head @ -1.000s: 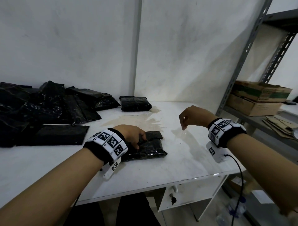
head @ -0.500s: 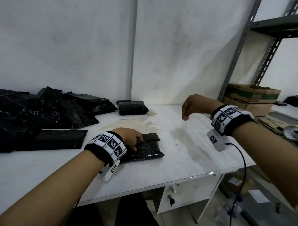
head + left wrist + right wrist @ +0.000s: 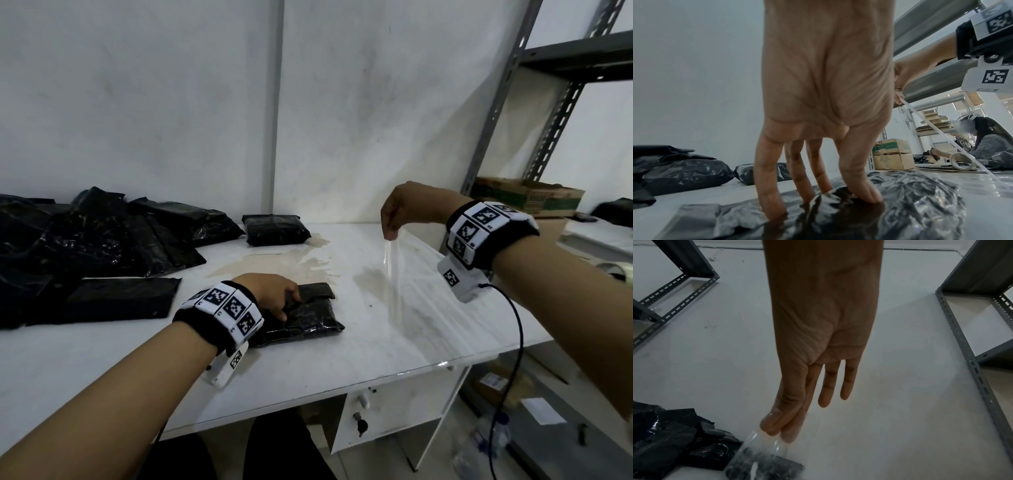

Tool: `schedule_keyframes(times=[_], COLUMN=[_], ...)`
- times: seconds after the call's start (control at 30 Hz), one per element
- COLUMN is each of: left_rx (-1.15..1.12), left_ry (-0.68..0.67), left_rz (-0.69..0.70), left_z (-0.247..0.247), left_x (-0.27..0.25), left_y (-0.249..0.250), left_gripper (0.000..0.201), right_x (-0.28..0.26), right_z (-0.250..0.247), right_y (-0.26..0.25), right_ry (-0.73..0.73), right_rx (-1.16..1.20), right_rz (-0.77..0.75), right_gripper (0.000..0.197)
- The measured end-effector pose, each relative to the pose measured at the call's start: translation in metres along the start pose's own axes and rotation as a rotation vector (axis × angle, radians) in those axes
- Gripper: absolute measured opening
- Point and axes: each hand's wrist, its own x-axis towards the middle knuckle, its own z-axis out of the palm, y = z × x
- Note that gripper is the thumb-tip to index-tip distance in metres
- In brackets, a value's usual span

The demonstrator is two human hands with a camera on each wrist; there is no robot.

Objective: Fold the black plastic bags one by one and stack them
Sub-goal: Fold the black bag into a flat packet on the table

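Observation:
A folded black bag (image 3: pixel 308 318) lies on the white table (image 3: pixel 376 349) in front of me. My left hand (image 3: pixel 289 306) presses down on its folded flap with straight fingertips (image 3: pixel 869 194). To the right and higher, my right hand (image 3: pixel 388 233) pinches the end of a clear tape strip (image 3: pixel 390 267) between thumb and forefinger (image 3: pixel 774 426). The strip runs down and to the right towards the table. Another folded bag (image 3: pixel 275 229) sits at the back by the wall. A heap of unfolded black bags (image 3: pixel 85 246) fills the left side, with one flat bag (image 3: pixel 120 305) in front of it.
A tape roll (image 3: pixel 962 162) lies off to the right. A grey metal shelf (image 3: pixel 496 102) holds cardboard boxes (image 3: pixel 527 198). A brownish stain (image 3: pixel 274 263) marks the tabletop. A drawer with a key (image 3: pixel 359 425) hangs under the table. A person (image 3: pixel 986 142) sits far right.
My right hand has risen a little and moved right, and the clear tape strip now shows stretched below it. My left hand stays pressed on the folded bag.

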Motion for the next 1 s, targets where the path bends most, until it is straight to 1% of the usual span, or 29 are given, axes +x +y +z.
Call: schedule_keyframes(times=[0.4,0.6,0.83,1.0], left_rx=[0.037,0.002,-0.013,-0.003], left_ry=[0.04,0.044,0.048,0.052], left_rz=[0.012,0.007,0.016,0.011], left_z=[0.0,0.002,0.003,0.003], left_x=[0.001,0.003,0.008,0.011], left_y=[0.004,0.0,-0.001,-0.002], left_gripper=[0.052,0.05,0.047,0.048], right_x=[-0.012,-0.012,-0.019,-0.02], right_z=[-0.014,-0.015,-0.018,-0.022], right_y=[0.009,0.006,0.013,0.018], right_ry=[0.047,0.051,0.055,0.07], right_rx=[0.015,0.012,0.031,0.034], right_rz=[-0.014,-0.028,0.0,0.005], right_gripper=[0.018,0.018,0.017,0.019])
